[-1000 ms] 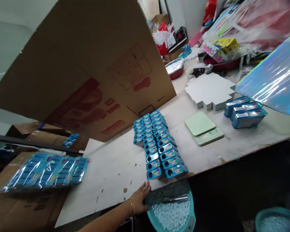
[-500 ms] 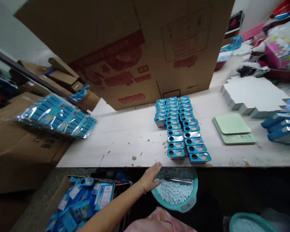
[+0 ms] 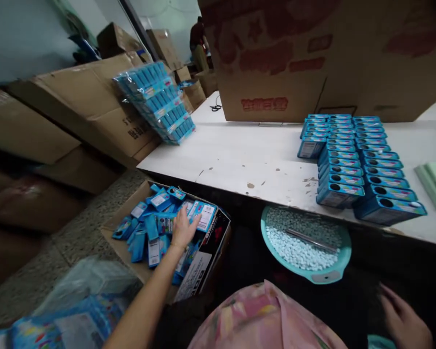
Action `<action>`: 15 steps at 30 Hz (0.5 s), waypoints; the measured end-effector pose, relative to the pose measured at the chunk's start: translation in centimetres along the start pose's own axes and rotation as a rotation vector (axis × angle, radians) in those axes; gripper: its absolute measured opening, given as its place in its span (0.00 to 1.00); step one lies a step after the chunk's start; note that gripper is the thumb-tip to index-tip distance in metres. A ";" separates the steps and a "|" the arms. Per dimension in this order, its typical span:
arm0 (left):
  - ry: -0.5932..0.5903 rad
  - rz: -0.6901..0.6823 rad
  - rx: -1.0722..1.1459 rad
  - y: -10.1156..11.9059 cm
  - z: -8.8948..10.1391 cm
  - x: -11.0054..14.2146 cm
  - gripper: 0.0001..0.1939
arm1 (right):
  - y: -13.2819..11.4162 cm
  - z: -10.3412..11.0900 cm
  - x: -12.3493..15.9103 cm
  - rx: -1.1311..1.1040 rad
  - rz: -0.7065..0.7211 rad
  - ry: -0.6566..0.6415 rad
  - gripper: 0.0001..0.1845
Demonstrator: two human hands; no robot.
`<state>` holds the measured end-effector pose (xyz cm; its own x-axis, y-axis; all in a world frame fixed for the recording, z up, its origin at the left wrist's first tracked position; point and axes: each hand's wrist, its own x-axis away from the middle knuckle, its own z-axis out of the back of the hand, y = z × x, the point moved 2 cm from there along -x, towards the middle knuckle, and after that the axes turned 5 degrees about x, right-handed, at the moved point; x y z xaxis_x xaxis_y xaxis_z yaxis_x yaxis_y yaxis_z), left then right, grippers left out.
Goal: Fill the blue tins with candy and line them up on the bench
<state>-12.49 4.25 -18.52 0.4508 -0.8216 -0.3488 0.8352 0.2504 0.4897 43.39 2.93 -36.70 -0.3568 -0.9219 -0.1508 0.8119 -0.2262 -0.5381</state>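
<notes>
the left hand (image 3: 183,228) spreads open among small blue packets (image 3: 154,228), holding none, inside a cardboard box (image 3: 199,264) beneath it; the right hand (image 3: 403,315) is open, empty, off to its side. the packets look light, stiff, best pinched by their edges; blue tins (image 3: 349,165) sit on the surface (image 3: 221,165) ahead.

My left hand (image 3: 182,229) rests open on loose blue packets (image 3: 150,232) with white labels, heaped in an open cardboard box (image 3: 203,257) at lower center-left; my right hand (image 3: 403,317) hangs open at lower right.

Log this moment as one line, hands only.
Left hand: in cardboard box of blue packets | Right hand: empty, above teal rim
</notes>
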 end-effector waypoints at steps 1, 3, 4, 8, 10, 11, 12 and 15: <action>-0.080 0.032 0.010 -0.9 -0.5 -0.7 0.30 | -1.3 0.0 -0.9 -0.027 0.005 -0.013 0.22; -0.196 0.051 0.059 -1.7 -1.5 -1.8 0.33 | -4.5 0.2 -2.0 -0.121 0.043 -0.034 0.25; -0.225 0.061 0.102 -1.7 -1.9 -2.2 0.34 | -6.2 0.3 -2.1 -0.174 0.075 -0.034 0.26; -0.336 0.182 0.454 -1.6 -1.3 -2.3 0.28 | -11.0 -0.6 -0.8 -0.311 0.165 -0.124 0.23; -0.261 0.146 0.616 -1.3 0.4 -1.4 0.27 | -11.9 -1.5 0.0 -0.340 0.202 -0.177 0.22; -0.195 0.111 0.674 -0.9 1.3 -0.8 0.28 | -12.1 -1.9 0.2 -0.344 0.221 -0.192 0.21; -0.135 0.078 0.729 -0.5 2.1 -0.2 0.28 | -12.2 -2.1 0.2 -0.341 0.240 -0.197 0.20; -0.135 0.078 0.972 1.9 2.9 2.0 0.26 | -13.3 -1.8 -0.4 -0.307 0.307 -0.182 0.19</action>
<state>-10.98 1.60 -15.93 0.4040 -0.8872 -0.2229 0.1550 -0.1738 0.9725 31.90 6.84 -30.93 -0.0125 -0.9779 -0.2085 0.6831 0.1439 -0.7160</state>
